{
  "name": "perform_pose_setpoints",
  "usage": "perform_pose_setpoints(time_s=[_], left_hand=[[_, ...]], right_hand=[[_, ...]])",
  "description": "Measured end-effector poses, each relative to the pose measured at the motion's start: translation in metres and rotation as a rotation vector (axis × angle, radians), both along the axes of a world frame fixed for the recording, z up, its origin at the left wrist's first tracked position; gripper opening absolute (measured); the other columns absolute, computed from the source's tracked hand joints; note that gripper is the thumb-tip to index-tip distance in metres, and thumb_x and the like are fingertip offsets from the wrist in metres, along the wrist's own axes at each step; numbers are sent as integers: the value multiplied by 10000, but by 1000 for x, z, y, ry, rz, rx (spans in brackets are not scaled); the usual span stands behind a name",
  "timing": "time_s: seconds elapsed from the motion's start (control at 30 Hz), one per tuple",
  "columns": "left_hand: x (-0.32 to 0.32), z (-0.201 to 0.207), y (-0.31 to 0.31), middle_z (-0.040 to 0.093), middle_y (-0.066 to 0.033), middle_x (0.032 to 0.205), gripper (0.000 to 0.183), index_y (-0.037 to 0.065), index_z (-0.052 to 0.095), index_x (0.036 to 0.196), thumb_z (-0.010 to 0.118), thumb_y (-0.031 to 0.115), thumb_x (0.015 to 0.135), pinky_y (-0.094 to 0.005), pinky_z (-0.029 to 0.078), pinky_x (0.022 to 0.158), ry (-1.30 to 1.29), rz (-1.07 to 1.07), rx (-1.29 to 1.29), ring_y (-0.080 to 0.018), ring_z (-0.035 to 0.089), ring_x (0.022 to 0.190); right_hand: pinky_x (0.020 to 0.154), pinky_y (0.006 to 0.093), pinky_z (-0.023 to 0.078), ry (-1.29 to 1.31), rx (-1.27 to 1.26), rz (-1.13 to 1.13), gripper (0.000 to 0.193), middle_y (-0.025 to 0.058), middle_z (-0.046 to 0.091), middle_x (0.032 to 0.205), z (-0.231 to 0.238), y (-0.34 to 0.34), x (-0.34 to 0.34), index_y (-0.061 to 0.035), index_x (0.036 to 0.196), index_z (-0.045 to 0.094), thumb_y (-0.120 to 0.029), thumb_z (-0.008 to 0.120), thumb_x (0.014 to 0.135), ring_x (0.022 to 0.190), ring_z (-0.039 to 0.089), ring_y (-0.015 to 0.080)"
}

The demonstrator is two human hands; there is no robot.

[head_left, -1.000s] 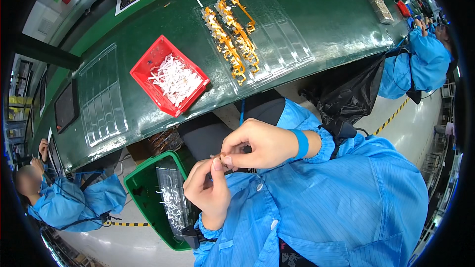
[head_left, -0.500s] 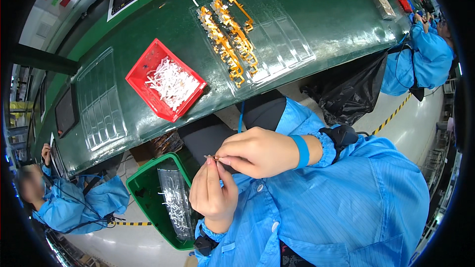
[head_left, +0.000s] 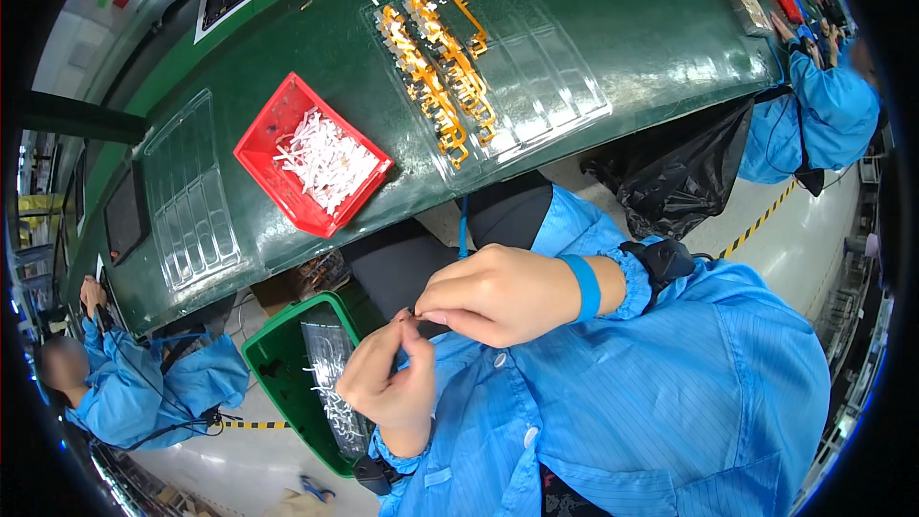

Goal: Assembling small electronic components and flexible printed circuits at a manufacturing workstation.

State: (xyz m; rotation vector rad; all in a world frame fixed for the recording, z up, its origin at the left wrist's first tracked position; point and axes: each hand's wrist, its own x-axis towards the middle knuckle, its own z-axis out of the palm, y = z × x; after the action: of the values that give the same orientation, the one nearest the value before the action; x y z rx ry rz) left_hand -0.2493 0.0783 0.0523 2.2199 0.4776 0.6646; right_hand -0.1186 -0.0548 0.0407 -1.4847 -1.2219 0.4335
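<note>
Above my lap, in front of the bench edge, both hands meet fingertip to fingertip. My left hand (head_left: 391,381) pinches with thumb and forefinger. From the right, my right hand (head_left: 507,295), a blue band round its wrist, pinches at the same spot. A tiny dark piece shows between the fingertips, too small to name. Beyond the hands stands a red bin (head_left: 356,215) holding small white strips (head_left: 327,161). To its right lies a clear plastic tray (head_left: 546,72) with rows of orange flex circuits (head_left: 423,77).
Below the bench, left of my hands, a green bin (head_left: 263,354) holds a clear tray with white scraps (head_left: 335,402). Another clear tray (head_left: 196,201) lies at the bench's left. A black plastic bag (head_left: 675,177) hangs at right. Co-workers in blue sit at both sides.
My left hand has shifted slightly left and its fingers have tilted, with the fingertips still meeting the right hand's. My right hand has barely moved. The view has shifted a little.
</note>
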Motion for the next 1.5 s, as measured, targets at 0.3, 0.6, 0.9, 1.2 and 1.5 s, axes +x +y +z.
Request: perform_pose_setpoints(time_s=[0.3,0.6,0.9,1.2,1.5], left_hand=[[-152,-77,112,718,-154,786,268,-72,725,923,680,191,906,-317,514,629,368,817,15,-187,638,655],[-227,-105,114,647,-69,770,393,-13,639,897,542,358,983,-327,474,589,886,784,314,-197,629,723],[22,19,-1,532,-232,1313,505,-6,405,1387,592,210,971,-401,509,951,-28,-189,-1592,-341,589,1160],[87,49,26,697,-152,862,175,-58,637,1031,657,-63,858,-313,582,681,-31,-206,-1122,-212,688,722],[339,134,189,683,-92,1002,267,-17,641,1108,696,45,854,-282,543,735,123,-381,-599,-162,658,853]], right_hand=[[680,256,512,395,-10,-80,208,95,657,1031,9,-5,22,12,1067,678,-141,623,938,817,621,144],[819,279,562,935,-33,-73,206,118,689,998,10,-18,36,78,1097,623,-81,587,972,925,667,141],[830,292,574,1032,-41,103,251,176,700,1052,35,-37,57,93,1122,616,-108,593,974,933,696,191],[870,310,565,1000,140,-26,260,167,697,1083,18,-61,82,78,1150,619,-96,616,957,985,691,217],[916,394,516,-276,-108,-723,298,154,661,1120,-34,-53,121,-3,1087,650,-162,707,841,1114,617,316]])
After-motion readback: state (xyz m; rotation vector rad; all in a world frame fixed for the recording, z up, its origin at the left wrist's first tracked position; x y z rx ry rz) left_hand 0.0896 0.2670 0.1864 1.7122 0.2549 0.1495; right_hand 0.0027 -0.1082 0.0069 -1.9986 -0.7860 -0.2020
